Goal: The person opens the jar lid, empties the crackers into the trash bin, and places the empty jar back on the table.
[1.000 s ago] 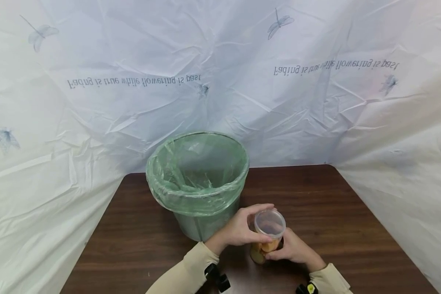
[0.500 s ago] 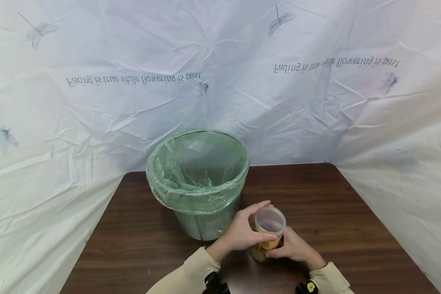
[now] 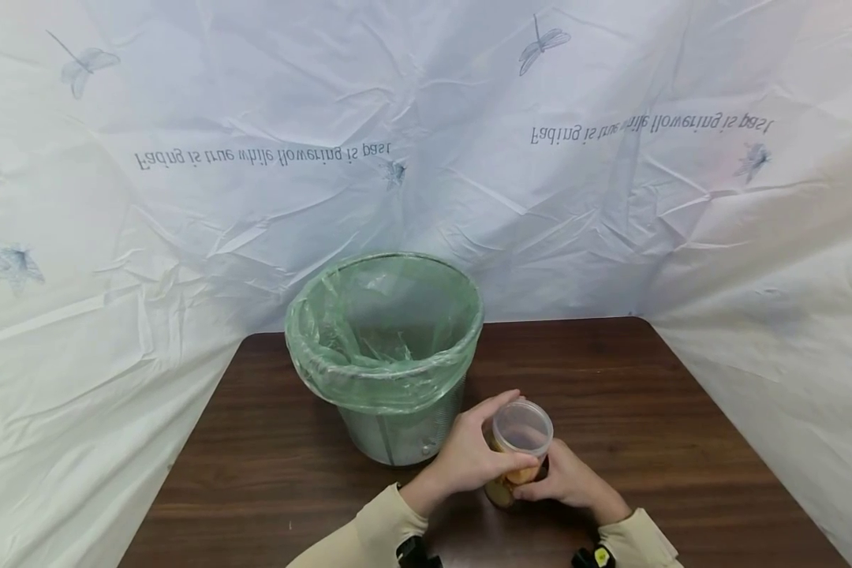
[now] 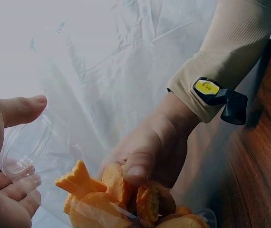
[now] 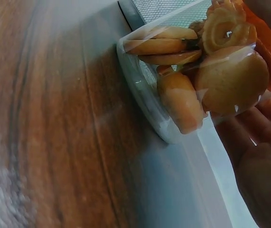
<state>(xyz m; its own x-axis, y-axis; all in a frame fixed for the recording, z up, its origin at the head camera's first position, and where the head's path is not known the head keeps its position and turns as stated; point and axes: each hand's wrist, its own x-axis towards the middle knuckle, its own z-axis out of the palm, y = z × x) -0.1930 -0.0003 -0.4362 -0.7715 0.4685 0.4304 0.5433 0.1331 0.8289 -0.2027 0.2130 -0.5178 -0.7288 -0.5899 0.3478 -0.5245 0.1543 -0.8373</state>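
Observation:
A clear plastic jar (image 3: 521, 426) of cookies stands just right of the bin in the head view. My left hand (image 3: 468, 454) grips the jar's clear round top (image 4: 24, 149), thumb on the near side and fingers on the far side. Lower down, my right hand (image 3: 570, 477) holds the jar's body, its thumb (image 4: 139, 168) pressed against the wall. Through the clear side show several golden cookies (image 5: 230, 80), some round, one with a fluted fan-like edge (image 4: 81, 180). In the right wrist view, the jar's base (image 5: 147, 107) is close over the wood.
A mesh waste bin (image 3: 405, 434) lined with a green plastic bag (image 3: 383, 394) stands left of the jar. The dark wooden table (image 3: 596, 379) has rounded far corners. White printed sheeting (image 3: 468, 237) hangs behind it and along both sides.
The left hand has turned slightly around the jar's top, its wrist shifting a little to the right and down. The jar, the right hand and the bin stay in almost the same place.

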